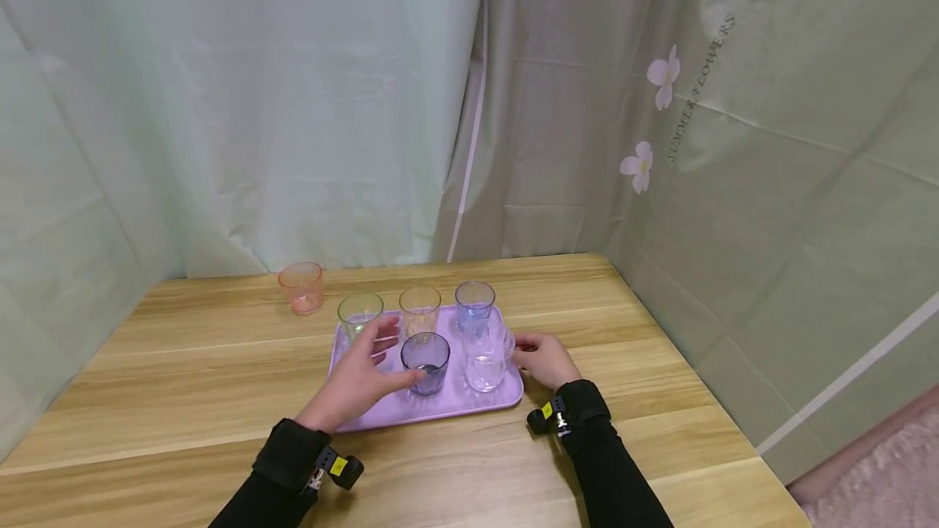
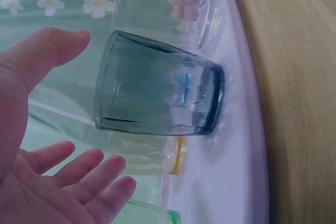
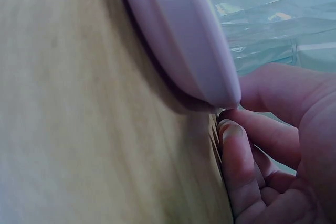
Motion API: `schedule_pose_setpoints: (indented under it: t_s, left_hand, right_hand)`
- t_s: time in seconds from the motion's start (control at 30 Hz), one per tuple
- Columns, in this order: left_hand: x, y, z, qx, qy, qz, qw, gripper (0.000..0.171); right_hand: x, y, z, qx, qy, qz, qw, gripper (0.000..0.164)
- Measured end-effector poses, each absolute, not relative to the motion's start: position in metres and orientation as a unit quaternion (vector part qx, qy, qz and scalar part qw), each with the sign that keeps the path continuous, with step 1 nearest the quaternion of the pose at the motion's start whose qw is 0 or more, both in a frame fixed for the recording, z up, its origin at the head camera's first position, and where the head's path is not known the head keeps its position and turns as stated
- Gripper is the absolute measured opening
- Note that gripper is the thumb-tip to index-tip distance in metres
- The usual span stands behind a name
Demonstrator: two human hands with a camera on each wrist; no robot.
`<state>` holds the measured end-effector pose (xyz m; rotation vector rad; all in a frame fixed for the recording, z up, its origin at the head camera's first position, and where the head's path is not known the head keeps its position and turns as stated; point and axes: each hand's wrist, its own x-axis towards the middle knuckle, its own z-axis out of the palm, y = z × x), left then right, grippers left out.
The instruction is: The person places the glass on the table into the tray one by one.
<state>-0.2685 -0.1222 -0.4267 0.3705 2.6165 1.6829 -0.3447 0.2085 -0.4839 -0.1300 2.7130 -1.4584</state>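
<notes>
A lilac tray (image 1: pixel 469 406) on the table carries several tumblers. Around its dark grey-blue glass (image 2: pixel 157 87), the left hand (image 1: pixel 355 381) is spread with thumb and fingers apart; the left wrist view shows a gap between them and the glass. At the tray's right edge, the right hand (image 1: pixel 545 359) pinches the rim between thumb and curled fingers. Close to that hand stands a clear glass (image 1: pixel 484 369). Behind are a blue glass (image 1: pixel 474 305), a yellowish glass (image 1: pixel 421 312) and a green glass (image 1: pixel 359 312), the green one partly covered by the left fingers.
An orange-pink glass (image 1: pixel 303 293) stands on the wooden table (image 1: pixel 183 365), off the tray to the back left. Pale curtains (image 1: pixel 308 104) hang behind the table and along its right side. Pink plush fabric (image 1: pixel 873 471) shows at the lower right.
</notes>
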Motion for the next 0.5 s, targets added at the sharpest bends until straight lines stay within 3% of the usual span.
schedule_pose_setpoints:
  t_s: [0.5]
  left_hand:
    - [-0.263, -0.1325, -0.4186, 0.112, 0.836, 0.538, -0.004, 0.095]
  right_hand:
    - [-0.3422, 0.2079, -0.4826, -0.042, 0.884, -0.465, 0.02, 0.031]
